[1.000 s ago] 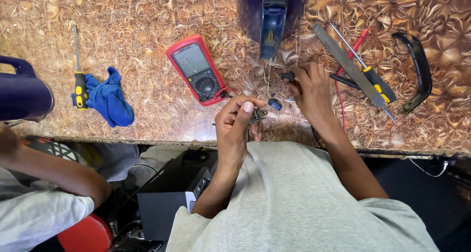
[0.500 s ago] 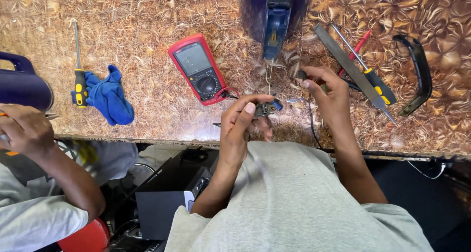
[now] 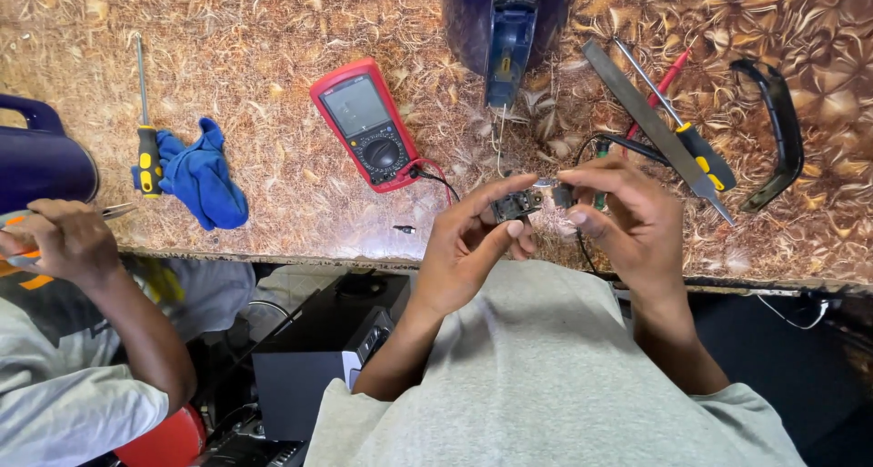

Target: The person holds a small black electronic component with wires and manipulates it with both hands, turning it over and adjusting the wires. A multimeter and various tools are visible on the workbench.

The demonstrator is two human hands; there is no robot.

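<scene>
Here, over the near edge of the patterned brown table [image 3: 273, 12]: left hand [image 3: 468, 249], fingers curled and pinched shut on a small dark component [image 3: 516, 203], thumb below and fingertips above. Right hand [image 3: 632, 217] just beside it, thumb and forefinger closed on a smaller dark piece [image 3: 564, 195] almost touching the component; whether joined to it, impossible to tell. Both held slightly above the tabletop, in front of the grey-shirted chest [image 3: 546, 376].

Beyond the hands, a dark blue appliance [image 3: 505, 21] at the far edge, thin wires [image 3: 499, 144] trailing down toward the fingers. Left of that, a red multimeter [image 3: 366, 126], tilted, leads running right. Near it, a tiny dark part [image 3: 404, 229] lying alone. To the right, a flat metal file [image 3: 650, 117] crossed by a yellow-and-black screwdriver [image 3: 691, 140], and a curved black strip [image 3: 773, 130] well apart.

Far left: a second screwdriver [image 3: 145, 130] touching a crumpled blue cloth [image 3: 200, 176], another dark blue vessel [image 3: 36, 162], and a co-worker's hand [image 3: 64, 240] closed on a metal tool [image 3: 114, 211].
</scene>
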